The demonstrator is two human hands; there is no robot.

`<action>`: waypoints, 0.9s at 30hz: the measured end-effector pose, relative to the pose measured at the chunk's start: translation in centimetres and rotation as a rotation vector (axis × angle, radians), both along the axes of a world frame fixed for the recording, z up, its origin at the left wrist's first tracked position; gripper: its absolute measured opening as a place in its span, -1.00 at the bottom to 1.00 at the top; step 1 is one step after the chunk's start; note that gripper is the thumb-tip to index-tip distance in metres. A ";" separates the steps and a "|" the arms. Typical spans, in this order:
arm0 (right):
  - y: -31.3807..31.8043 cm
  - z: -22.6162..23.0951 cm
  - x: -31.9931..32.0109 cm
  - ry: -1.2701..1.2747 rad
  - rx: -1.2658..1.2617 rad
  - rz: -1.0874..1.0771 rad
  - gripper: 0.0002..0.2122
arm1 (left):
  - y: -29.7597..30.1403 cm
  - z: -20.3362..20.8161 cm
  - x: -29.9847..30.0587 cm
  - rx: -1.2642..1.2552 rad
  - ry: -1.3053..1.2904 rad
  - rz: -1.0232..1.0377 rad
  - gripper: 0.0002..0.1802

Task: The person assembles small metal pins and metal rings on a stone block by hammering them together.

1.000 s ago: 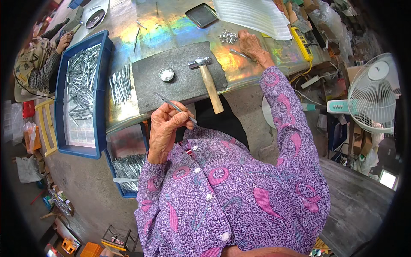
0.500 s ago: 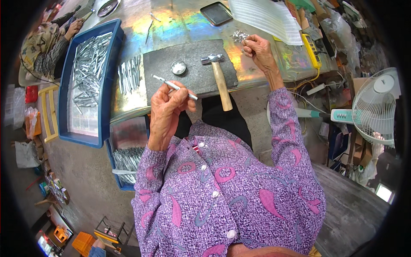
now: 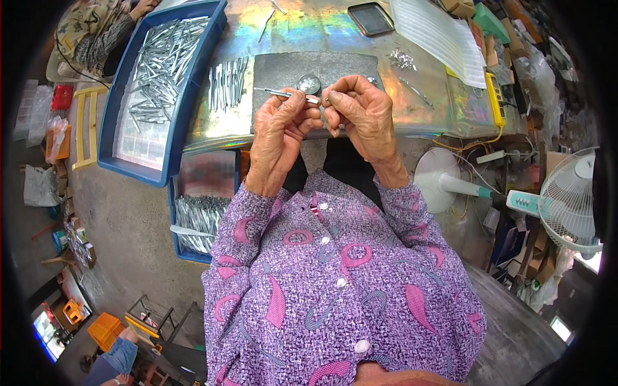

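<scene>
A metal rod (image 3: 273, 92) is pinched by the left hand (image 3: 283, 122) over the dark mat (image 3: 283, 67). The right hand (image 3: 362, 116) is pinched narrow, contents indeterminable. End-fitting appears in hand; steady alignment is required next.

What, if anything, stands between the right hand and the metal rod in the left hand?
The right hand is close beside the end of the metal rod held in the left hand, with nothing visible between them. The round tin sits beyond, on the dark mat, out of that gap.
</scene>
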State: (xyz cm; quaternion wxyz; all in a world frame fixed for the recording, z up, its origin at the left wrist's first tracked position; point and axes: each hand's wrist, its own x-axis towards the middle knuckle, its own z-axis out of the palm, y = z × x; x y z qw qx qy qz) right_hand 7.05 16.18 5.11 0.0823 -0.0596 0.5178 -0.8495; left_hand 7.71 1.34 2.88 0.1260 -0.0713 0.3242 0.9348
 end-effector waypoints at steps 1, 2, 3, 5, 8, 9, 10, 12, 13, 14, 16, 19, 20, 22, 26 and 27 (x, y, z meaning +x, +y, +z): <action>-0.4 0.1 0.2 -0.001 0.000 0.005 -0.86 | -0.1 0.1 0.1 0.000 -0.001 0.005 -0.85; -0.8 0.3 0.5 0.008 0.035 -0.027 -0.87 | -0.2 0.3 0.1 0.016 -0.007 0.009 -0.86; -1.0 0.4 0.6 0.018 0.071 -0.062 -0.87 | -0.2 0.4 0.2 0.033 -0.012 0.010 -0.87; -1.4 0.2 0.9 0.053 0.134 -0.086 -0.87 | -0.2 0.1 0.2 0.056 -0.029 0.018 -0.87; -1.9 0.2 1.2 0.091 0.211 -0.134 -0.88 | -0.3 -0.1 0.2 0.087 -0.059 0.018 -0.86; -2.0 0.2 1.3 0.094 0.228 -0.158 -0.89 | -0.2 -0.2 0.3 0.097 -0.073 0.008 -0.86; -2.1 0.1 1.3 0.094 0.229 -0.158 -0.89 | -0.2 -0.2 0.3 0.098 -0.074 0.008 -0.86; -2.3 -0.2 1.4 0.153 0.228 -0.202 -0.91 | -0.1 -0.1 0.3 0.135 -0.075 0.006 -0.87; -2.4 -0.3 1.4 0.153 0.228 -0.202 -0.91 | -0.1 -0.3 0.3 0.135 -0.075 0.007 -0.87; -2.5 -0.3 1.5 0.162 0.241 -0.212 -0.92 | -0.1 -0.6 0.3 0.149 -0.082 0.009 -0.83; -2.6 -0.5 1.7 0.172 0.253 -0.226 -0.93 | 0.0 -0.9 0.2 0.163 -0.089 0.009 -0.79; -3.0 -0.7 1.8 0.259 0.375 -0.287 -0.94 | 0.2 -0.9 0.3 0.187 -0.078 0.036 -0.81; -3.2 -0.9 1.8 0.340 0.454 -0.339 -0.94 | 0.3 -0.8 0.4 0.197 -0.062 0.056 -0.82; -3.5 -1.6 1.6 0.424 0.528 -0.392 -0.95 | 0.4 -0.7 0.5 0.203 -0.044 0.077 -0.83; -4.0 -2.5 1.6 0.355 0.438 -0.441 -0.94 | 1.0 -0.3 0.6 0.070 0.027 0.176 -0.83; -4.0 -2.5 1.7 0.218 0.335 -0.408 -0.94 | 1.0 -0.2 0.8 -0.019 0.087 0.221 -0.83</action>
